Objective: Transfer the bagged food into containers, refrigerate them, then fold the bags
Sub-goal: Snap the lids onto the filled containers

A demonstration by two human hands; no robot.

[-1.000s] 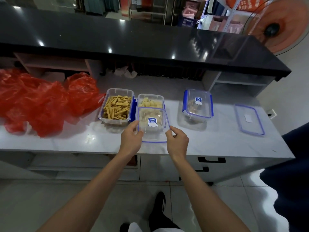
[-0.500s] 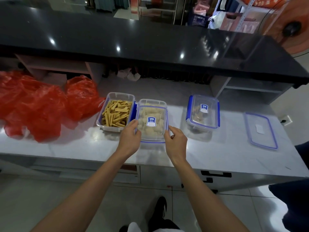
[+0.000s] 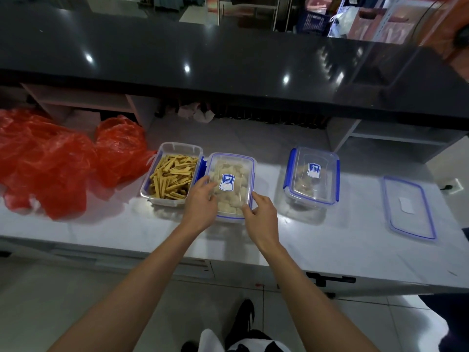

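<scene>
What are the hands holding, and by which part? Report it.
Both hold the clear lid on the middle container. The left hand rests on its near-left part; the right hand pinches its near-right corner.

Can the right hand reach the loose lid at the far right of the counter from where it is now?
Probably yes. The right hand is at the middle container's lid; between it and the loose lid lies bare counter. The closed container stands farther back, out of that path.
</scene>
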